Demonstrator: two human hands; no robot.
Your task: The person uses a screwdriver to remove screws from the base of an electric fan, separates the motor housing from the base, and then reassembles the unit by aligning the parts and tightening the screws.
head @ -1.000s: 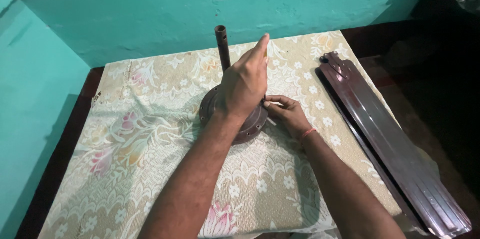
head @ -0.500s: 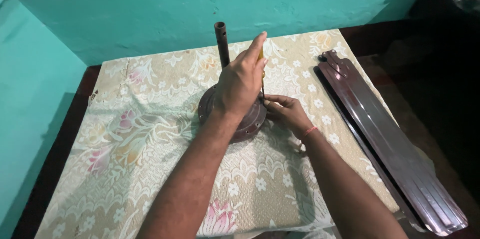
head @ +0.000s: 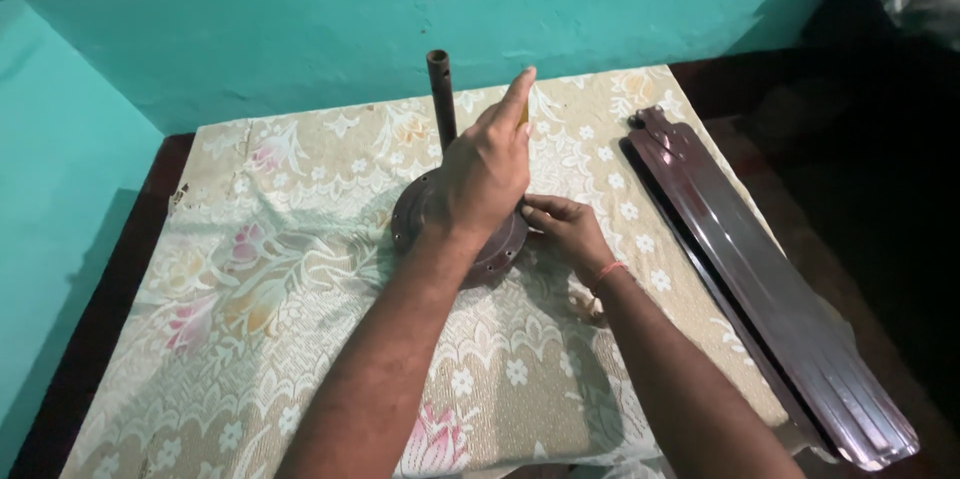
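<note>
A dark brown round fan motor [head: 412,211] with an upright rod [head: 440,97] sits on a floral cloth [head: 280,269]. My left hand [head: 485,179] rests over the motor's right side. It is closed around an upright screwdriver whose yellow handle [head: 523,116] peeks out by the forefinger. My right hand [head: 565,229], with a red thread at the wrist, pinches at the motor's right rim, right where the screwdriver's tip comes down. What the fingers pinch is hidden.
A stack of long dark brown fan blades [head: 745,264] lies along the table's right edge. A turquoise wall [head: 300,19] stands behind and to the left. The table's dark wooden edge [head: 120,269] shows at the left. The right side is dark.
Both hands stay at the motor's right rim. The screwdriver's shaft, visible half a second ago, is now hidden behind my left hand. The view has shifted slightly.
</note>
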